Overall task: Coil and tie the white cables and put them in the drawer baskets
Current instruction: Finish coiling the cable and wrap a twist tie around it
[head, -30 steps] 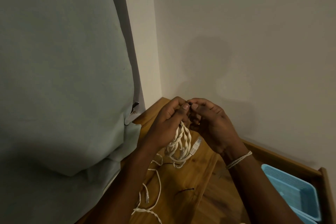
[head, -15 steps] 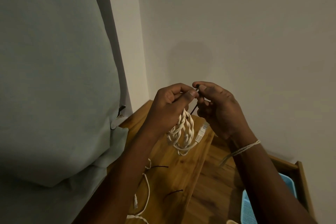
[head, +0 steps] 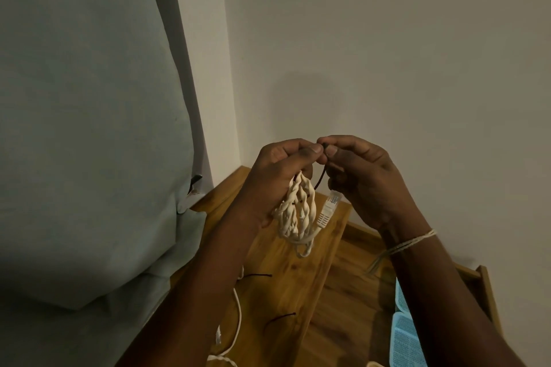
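My left hand (head: 278, 174) grips the top of a coiled white twisted cable (head: 299, 214), which hangs below the fist with its clear plug (head: 328, 210) dangling on the right. My right hand (head: 362, 176) meets the left at the thumbs and pinches a thin black tie (head: 320, 179) whose loose end hangs between the hands. Both hands are held above a wooden cabinet top (head: 286, 286). Another loose white cable (head: 235, 322) trails across the wood near my left forearm. Blue drawer baskets (head: 407, 337) show at the lower right, partly hidden by my right arm.
Two more black ties (head: 258, 275) (head: 280, 317) lie on the wooden top. A grey-green cushion or mattress (head: 89, 128) fills the left side. A plain wall stands close behind. The open wooden drawer (head: 486, 286) edge runs along the right.
Both hands have lifted the coil higher and stayed together at the tie. The camera tilted, so less of the blue baskets shows.
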Action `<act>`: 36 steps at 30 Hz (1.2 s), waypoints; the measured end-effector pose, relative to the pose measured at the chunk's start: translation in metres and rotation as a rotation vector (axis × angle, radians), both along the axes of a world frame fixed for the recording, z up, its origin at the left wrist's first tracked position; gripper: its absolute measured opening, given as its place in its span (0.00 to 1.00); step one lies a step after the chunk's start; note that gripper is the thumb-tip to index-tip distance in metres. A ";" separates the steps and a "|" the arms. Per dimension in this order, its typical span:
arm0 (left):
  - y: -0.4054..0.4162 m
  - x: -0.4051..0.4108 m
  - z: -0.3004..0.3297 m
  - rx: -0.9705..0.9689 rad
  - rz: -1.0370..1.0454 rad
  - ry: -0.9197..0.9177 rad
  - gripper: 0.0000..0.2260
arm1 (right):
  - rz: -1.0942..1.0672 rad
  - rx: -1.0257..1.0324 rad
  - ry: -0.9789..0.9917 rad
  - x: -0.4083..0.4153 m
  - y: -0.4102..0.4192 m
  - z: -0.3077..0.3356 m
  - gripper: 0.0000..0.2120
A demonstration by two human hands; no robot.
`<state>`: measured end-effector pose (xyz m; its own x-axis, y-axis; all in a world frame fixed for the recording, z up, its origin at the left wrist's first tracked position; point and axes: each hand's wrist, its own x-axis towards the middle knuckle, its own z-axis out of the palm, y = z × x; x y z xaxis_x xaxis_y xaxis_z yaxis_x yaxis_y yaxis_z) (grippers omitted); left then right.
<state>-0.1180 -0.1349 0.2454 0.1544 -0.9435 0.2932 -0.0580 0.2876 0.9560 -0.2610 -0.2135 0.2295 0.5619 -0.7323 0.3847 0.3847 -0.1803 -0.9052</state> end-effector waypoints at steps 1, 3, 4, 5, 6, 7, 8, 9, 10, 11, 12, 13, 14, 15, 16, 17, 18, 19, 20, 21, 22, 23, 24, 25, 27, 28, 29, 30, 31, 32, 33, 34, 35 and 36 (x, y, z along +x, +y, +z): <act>0.001 0.001 0.000 0.009 -0.026 0.008 0.13 | 0.007 -0.021 0.028 -0.002 -0.002 0.001 0.07; 0.001 0.004 0.000 0.031 -0.063 0.009 0.12 | -0.007 -0.087 0.089 -0.008 -0.008 0.005 0.07; 0.001 0.006 0.000 0.044 -0.078 0.010 0.11 | -0.011 -0.138 0.109 -0.011 -0.010 0.007 0.08; 0.001 0.007 0.000 0.059 -0.093 0.015 0.11 | -0.007 -0.201 0.121 -0.014 -0.012 0.010 0.08; 0.001 0.009 0.001 0.074 -0.104 0.015 0.11 | -0.002 -0.274 0.132 -0.016 -0.014 0.011 0.08; 0.001 0.009 0.001 0.084 -0.110 0.004 0.11 | -0.001 -0.345 0.145 -0.017 -0.016 0.013 0.08; 0.001 0.010 0.000 0.090 -0.110 -0.020 0.11 | -0.005 -0.403 0.161 -0.019 -0.017 0.014 0.08; 0.000 0.010 0.000 0.091 -0.109 -0.046 0.11 | -0.013 -0.438 0.176 -0.020 -0.018 0.016 0.07; 0.000 0.011 -0.001 0.094 -0.107 -0.066 0.11 | -0.017 -0.455 0.187 -0.021 -0.019 0.017 0.08; 0.000 0.011 -0.002 0.099 -0.105 -0.078 0.11 | -0.014 -0.468 0.199 -0.023 -0.020 0.018 0.08; -0.001 0.012 -0.002 0.104 -0.105 -0.084 0.11 | -0.008 -0.486 0.218 -0.024 -0.021 0.019 0.08; -0.001 0.012 -0.003 0.107 -0.107 -0.086 0.11 | -0.004 -0.516 0.248 -0.026 -0.022 0.019 0.08; -0.002 0.012 -0.004 0.109 -0.106 -0.087 0.10 | -0.006 -0.553 0.284 -0.026 -0.023 0.020 0.08; -0.002 0.011 -0.004 0.109 -0.103 -0.088 0.09 | -0.017 -0.595 0.322 -0.027 -0.024 0.020 0.08; -0.003 0.010 -0.005 0.106 -0.096 -0.094 0.08 | -0.033 -0.643 0.356 -0.027 -0.025 0.019 0.08; -0.005 0.010 -0.006 0.101 -0.088 -0.104 0.07 | -0.049 -0.697 0.378 -0.026 -0.025 0.019 0.08; -0.006 0.009 -0.006 0.097 -0.083 -0.114 0.07 | -0.062 -0.748 0.387 -0.025 -0.025 0.018 0.07; -0.007 0.010 -0.007 0.093 -0.086 -0.118 0.06 | -0.077 -0.787 0.390 -0.024 -0.025 0.016 0.07; -0.008 0.011 -0.008 0.089 -0.094 -0.111 0.06 | -0.094 -0.807 0.389 -0.023 -0.025 0.014 0.06; -0.008 0.012 -0.009 0.088 -0.107 -0.098 0.06 | -0.108 -0.809 0.384 -0.023 -0.024 0.011 0.05; -0.009 0.014 -0.010 0.092 -0.119 -0.084 0.06 | -0.121 -0.798 0.374 -0.022 -0.023 0.009 0.04; -0.009 0.016 -0.012 0.097 -0.131 -0.072 0.05 | -0.134 -0.778 0.357 -0.023 -0.023 0.008 0.04; -0.009 0.018 -0.014 0.098 -0.148 -0.056 0.05 | -0.148 -0.744 0.325 -0.025 -0.023 0.008 0.04; -0.008 0.019 -0.017 0.096 -0.171 -0.030 0.04 | -0.156 -0.685 0.273 -0.027 -0.024 0.009 0.05; -0.009 0.022 -0.024 0.095 -0.213 0.031 0.04 | -0.151 -0.507 0.114 -0.032 -0.024 0.013 0.07; -0.009 0.023 -0.028 0.094 -0.216 0.041 0.04 | -0.146 -0.409 0.033 -0.034 -0.023 0.016 0.08; -0.009 0.023 -0.031 0.095 -0.213 0.041 0.05 | -0.141 -0.307 -0.033 -0.035 -0.022 0.018 0.09; -0.010 0.023 -0.034 0.098 -0.214 0.041 0.05 | -0.136 -0.204 -0.084 -0.036 -0.021 0.019 0.10; -0.009 0.021 -0.037 0.102 -0.218 0.054 0.05 | -0.127 -0.100 -0.123 -0.036 -0.019 0.021 0.10; -0.009 0.021 -0.039 0.101 -0.224 0.074 0.05 | -0.115 0.000 -0.158 -0.036 -0.019 0.022 0.10; -0.009 0.020 -0.040 0.100 -0.223 0.082 0.04 | -0.106 0.081 -0.189 -0.037 -0.019 0.023 0.11; -0.009 0.020 -0.041 0.101 -0.222 0.077 0.04 | -0.094 0.131 -0.216 -0.038 -0.019 0.025 0.11; -0.009 0.020 -0.043 0.100 -0.229 0.075 0.05 | -0.075 0.149 -0.238 -0.039 -0.020 0.026 0.11; -0.010 0.021 -0.046 0.098 -0.250 0.092 0.05 | -0.057 0.145 -0.256 -0.040 -0.022 0.027 0.12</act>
